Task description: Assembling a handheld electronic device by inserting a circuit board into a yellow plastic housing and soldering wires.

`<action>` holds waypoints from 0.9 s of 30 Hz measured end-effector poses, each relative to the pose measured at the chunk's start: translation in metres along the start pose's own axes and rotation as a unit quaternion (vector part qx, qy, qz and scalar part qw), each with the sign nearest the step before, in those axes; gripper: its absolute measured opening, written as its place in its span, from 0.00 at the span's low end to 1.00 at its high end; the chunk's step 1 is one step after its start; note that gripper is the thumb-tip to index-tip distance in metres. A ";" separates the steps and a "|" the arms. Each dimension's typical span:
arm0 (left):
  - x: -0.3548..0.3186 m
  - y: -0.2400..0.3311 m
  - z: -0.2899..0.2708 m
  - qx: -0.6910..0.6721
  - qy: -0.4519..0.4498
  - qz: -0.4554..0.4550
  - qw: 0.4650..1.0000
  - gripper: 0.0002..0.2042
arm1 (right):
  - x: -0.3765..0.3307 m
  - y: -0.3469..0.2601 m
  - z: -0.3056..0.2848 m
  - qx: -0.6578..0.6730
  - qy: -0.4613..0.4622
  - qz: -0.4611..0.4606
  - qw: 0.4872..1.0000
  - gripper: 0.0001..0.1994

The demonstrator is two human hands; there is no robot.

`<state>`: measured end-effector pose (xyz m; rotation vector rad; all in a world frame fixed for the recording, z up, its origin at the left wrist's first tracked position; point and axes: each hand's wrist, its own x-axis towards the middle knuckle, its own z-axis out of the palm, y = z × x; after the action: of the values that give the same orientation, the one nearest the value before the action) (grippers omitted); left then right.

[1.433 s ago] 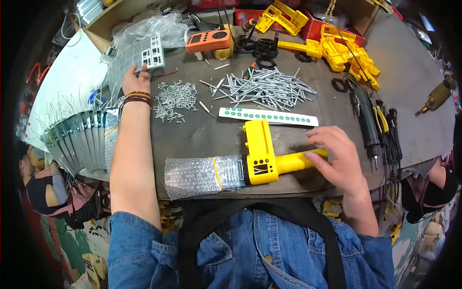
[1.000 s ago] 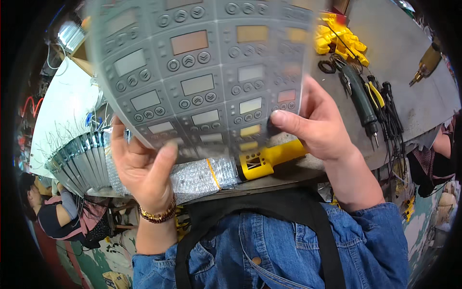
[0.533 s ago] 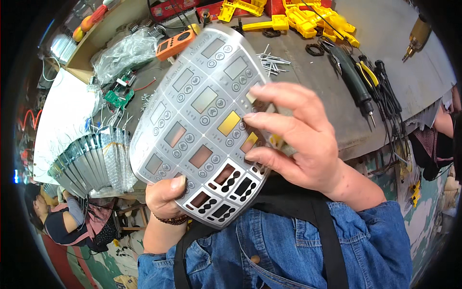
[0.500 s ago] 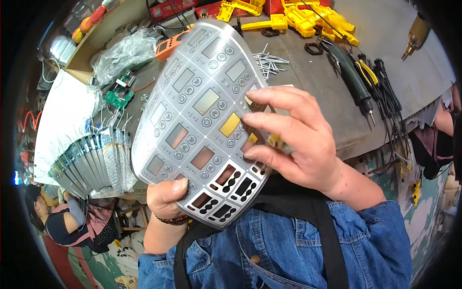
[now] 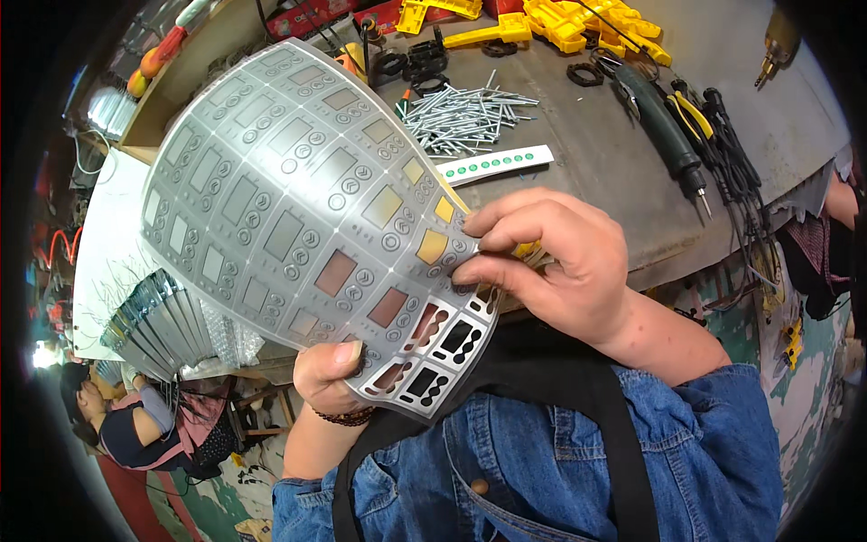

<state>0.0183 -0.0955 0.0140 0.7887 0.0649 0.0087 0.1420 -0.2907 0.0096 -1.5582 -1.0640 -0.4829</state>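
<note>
A large, bendy sheet of grey panel stickers (image 5: 283,237), printed with rows of small windows and round buttons, is held up over the bench's near edge. My left hand (image 5: 330,372) grips its lower left edge, thumb on top and fingers hidden beneath. At the right edge, my right hand (image 5: 564,262) pinches the sheet between thumb and fingers, beside a sticker with a yellowish window. Along the lower end, several labels are gone, leaving white outlines with dark cut-outs (image 5: 463,337). The sheet curves, bulging toward me.
Behind the sheet lie a heap of long screws (image 5: 461,117) and a white strip with green dots (image 5: 497,164). An electric screwdriver (image 5: 664,135), yellow-handled pliers (image 5: 691,135) and yellow plastic parts (image 5: 569,27) are farther right and back. Fanned ribbon-like parts (image 5: 158,325) sit left. Another person (image 5: 135,420) is at far left.
The sheet has swung left and spread flatter, uncovering more screws and the dotted strip. My right hand's fingers have closed from apart into a pinch on its right edge.
</note>
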 end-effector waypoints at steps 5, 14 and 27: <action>0.018 0.014 -0.036 -0.207 -0.191 -0.039 0.959 0.39 | 0.003 0.005 0.008 0.009 -0.044 -0.031 0.999 0.12; 0.097 0.140 -0.091 0.138 0.031 0.042 0.989 0.23 | -0.008 0.024 -0.001 0.531 0.073 0.264 0.802 0.12; 0.019 0.003 0.000 0.468 -0.030 0.221 0.855 0.08 | -0.007 -0.013 -0.004 0.004 -0.355 0.157 0.922 0.12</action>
<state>0.0374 -0.0926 0.0150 1.7731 -0.1929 0.4187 0.1283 -0.2980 0.0129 -1.9064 -1.3019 0.3455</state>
